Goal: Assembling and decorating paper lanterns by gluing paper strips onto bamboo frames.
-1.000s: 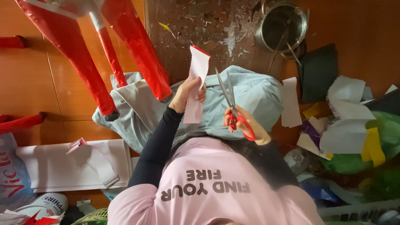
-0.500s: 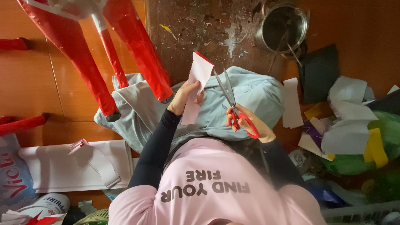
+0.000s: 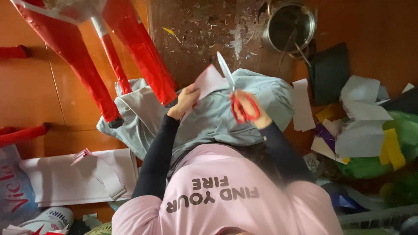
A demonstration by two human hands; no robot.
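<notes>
- A red, glossy, tape-wrapped frame of long legs (image 3: pixel 82 74) slants across the upper left, its feet resting on the orange-brown floor beside a crumpled grey cloth (image 3: pixel 209 117)
- White paper sheets (image 3: pixel 65 178) lie flat at lower left, well apart from the hands
- The left hand (image 3: pixel 185 101) pinches the lower edge of a small white paper piece with a thin red edge (image 3: pixel 210 81), which tilts up and to the right, its free end toward the blades
- The red-handled scissors with pale steel blades (image 3: pixel 230 87) point up and slightly left, tip just beside the paper's right edge; the right hand (image 3: pixel 250 109) is closed through the loops
- A round metal pot (image 3: pixel 291 27) stands upper right; white, yellow and green paper scraps (image 3: pixel 370 130) pile at far right
</notes>
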